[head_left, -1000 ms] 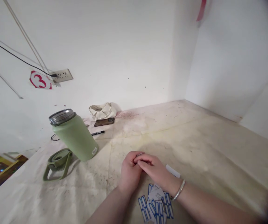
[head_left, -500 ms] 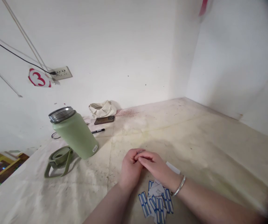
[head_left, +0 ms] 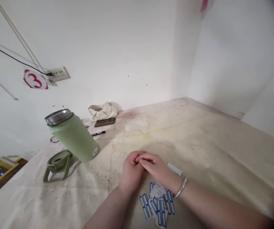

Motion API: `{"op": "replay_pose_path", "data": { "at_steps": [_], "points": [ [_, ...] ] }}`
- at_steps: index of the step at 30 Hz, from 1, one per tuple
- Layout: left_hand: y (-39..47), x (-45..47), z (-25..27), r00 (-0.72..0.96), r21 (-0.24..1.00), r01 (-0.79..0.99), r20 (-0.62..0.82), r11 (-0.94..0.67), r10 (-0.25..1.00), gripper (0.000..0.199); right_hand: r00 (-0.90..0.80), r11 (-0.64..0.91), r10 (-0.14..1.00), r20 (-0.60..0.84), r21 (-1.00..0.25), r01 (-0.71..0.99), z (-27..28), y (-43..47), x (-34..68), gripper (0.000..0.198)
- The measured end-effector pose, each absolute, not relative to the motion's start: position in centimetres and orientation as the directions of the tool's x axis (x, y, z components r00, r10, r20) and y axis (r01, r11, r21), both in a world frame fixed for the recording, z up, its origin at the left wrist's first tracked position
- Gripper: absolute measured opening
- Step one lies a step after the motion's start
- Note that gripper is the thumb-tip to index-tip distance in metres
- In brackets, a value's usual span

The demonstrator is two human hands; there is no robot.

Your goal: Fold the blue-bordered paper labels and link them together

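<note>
Resting clasped, right hand [head_left: 155, 167] seemingly overlaps left hand [head_left: 131, 170].

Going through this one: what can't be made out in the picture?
- Head view: whether anything lies between the left hand and right hand; their fingers hide it.
- Head view: lower cards, covered by upper ones.
- Head view: the pen's left end, behind the bottle.
- Head view: print on the bottle's label, too small.
- Head view: both forearms, cut off by the picture's edges.

Bottle [head_left: 73, 136], cards [head_left: 157, 203] (blue-marked) on table [head_left: 86, 197]
</note>
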State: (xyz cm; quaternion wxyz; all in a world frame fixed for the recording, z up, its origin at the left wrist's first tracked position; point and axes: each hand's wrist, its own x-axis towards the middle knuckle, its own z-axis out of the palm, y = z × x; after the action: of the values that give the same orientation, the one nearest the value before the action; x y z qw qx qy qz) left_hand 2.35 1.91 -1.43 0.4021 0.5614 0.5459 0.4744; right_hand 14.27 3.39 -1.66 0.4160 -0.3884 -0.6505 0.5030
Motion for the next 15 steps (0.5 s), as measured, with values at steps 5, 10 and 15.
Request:
{"op": "replay_pose_path", "data": {
  "at_steps": [5, 10, 15],
  "points": [
    [1.66, 2.49, -0.95, -0.048, 0.968, 0.245, 0.066, -0.053, 0.997, 0.032, -0.357, 0.185, 0.923, 0.144, -0.979, 0.084, -1.68, 3.26, 14.30, 0.022],
    [1.76, 2.33, -1.18, -0.006, 0.959, 0.270, 0.093, -0.089, 0.996, 0.031, -0.358, 0.166, 0.925, 0.125, -0.982, 0.085, -1.58, 3.12, 14.30, 0.023],
    [1.85, 2.26, -1.39, 0.004, 0.957, 0.272, 0.099, -0.097, 0.995, 0.031, -0.364, 0.160, 0.924, 0.117, -0.983, 0.092, -1.48, 3.30, 14.37, 0.023]
  ]
}}
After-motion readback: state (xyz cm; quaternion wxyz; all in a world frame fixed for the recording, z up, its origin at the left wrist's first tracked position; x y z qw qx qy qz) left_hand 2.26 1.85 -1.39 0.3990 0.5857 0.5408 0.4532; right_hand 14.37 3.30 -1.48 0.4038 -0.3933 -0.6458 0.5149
